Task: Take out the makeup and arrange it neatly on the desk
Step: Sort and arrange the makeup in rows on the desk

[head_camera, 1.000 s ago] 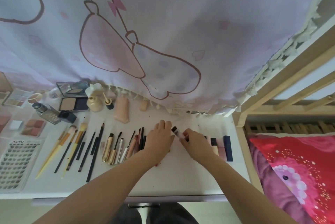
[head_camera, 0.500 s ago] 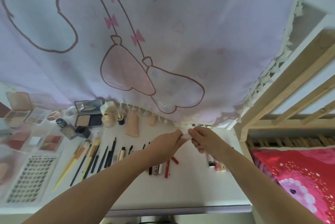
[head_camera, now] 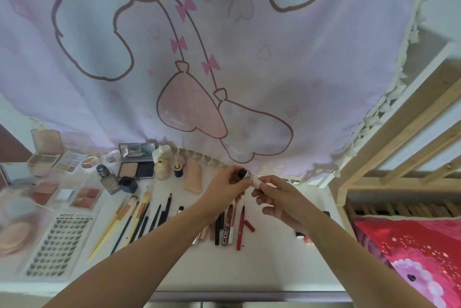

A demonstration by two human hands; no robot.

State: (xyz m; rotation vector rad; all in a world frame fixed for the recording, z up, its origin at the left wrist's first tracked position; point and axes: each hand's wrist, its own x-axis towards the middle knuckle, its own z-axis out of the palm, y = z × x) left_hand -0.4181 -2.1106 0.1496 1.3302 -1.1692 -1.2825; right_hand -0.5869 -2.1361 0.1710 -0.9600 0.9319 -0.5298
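Observation:
Both my hands meet above the middle of the white desk [head_camera: 262, 270] and hold one small makeup tube [head_camera: 249, 176], black at the left end and pale pink at the right. My left hand [head_camera: 228, 186] grips the black end, my right hand [head_camera: 277, 195] pinches the pink end. Below them lie pens and liners in a row [head_camera: 230, 226], partly hidden by my left forearm. Brushes [head_camera: 134, 218] lie further left. Lipsticks [head_camera: 303, 235] peek out under my right wrist.
Palettes [head_camera: 83, 198], compacts [head_camera: 136, 169], a foundation bottle [head_camera: 108, 180], a lash tray [head_camera: 59, 243] and a beige sponge [head_camera: 193, 179] fill the desk's left and back. A pink curtain [head_camera: 224, 58] hangs behind. A wooden bed frame [head_camera: 399, 133] and red bedding [head_camera: 411, 258] stand at right.
My hands rose from the desk with the small tube and now hold it between them near the curtain's hem. The camera tilted upward.

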